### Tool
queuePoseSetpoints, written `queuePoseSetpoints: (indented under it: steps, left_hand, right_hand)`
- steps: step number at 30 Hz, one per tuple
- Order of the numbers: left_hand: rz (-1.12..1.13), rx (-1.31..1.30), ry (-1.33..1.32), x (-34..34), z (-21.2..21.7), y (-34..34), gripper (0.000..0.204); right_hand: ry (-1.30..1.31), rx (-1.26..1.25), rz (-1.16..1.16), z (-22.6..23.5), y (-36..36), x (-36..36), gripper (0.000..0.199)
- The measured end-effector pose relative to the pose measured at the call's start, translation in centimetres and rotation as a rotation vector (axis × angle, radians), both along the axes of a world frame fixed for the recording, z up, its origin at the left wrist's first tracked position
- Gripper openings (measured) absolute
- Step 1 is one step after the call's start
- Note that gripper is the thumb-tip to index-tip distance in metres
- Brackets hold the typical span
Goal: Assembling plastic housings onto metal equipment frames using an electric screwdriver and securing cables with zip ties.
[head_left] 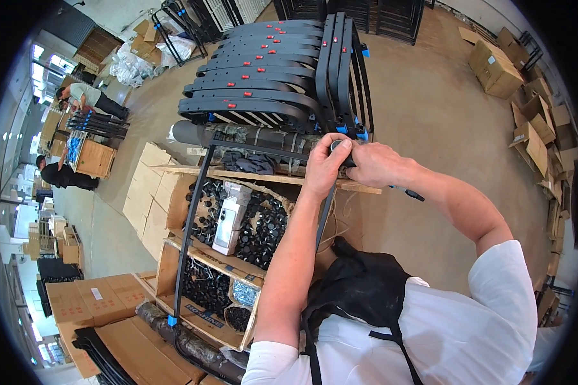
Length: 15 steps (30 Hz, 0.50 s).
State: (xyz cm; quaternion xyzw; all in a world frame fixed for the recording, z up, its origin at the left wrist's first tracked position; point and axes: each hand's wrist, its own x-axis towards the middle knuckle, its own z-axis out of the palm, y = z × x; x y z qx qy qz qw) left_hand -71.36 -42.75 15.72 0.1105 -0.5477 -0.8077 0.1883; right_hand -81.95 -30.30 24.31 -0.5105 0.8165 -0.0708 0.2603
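A black tubular metal frame (192, 215) stands tilted in front of me, with a blue clip on its lower left leg. At its upper right corner my left hand (324, 165) is closed around the tube, the thumb bent over a small dark round piece (334, 145). Pressed up beside it, my right hand (380, 165) is closed too. What its fingers hold is mostly hidden. A dark, slim tool-like end (410, 192) shows below the right wrist; whether that hand holds it cannot be made out.
Behind my hands stand stacked black frames (257, 77) with red and blue parts. Open boxes of black plastic caps (263, 224) and silver screws (245, 292) lie below, with a white box (230, 221) and dark gloves (247, 162). Cartons (494, 69) line the right; two people work far left.
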Motion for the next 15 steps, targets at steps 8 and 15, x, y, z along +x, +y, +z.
queuePoseSetpoints:
  steps: [8, 15]
  left_hand:
    - [-0.007, 0.090, 0.005, 0.3, -0.9, 0.5, 0.017]
    - [-0.050, 0.128, 0.027, 0.1, -1.5, -0.2, 0.019]
  right_hand:
    - [-0.230, 0.288, -0.112, -0.3, -1.2, -0.8, 0.035]
    - [-0.200, 0.236, -0.173, -0.3, -2.1, -0.3, 0.024]
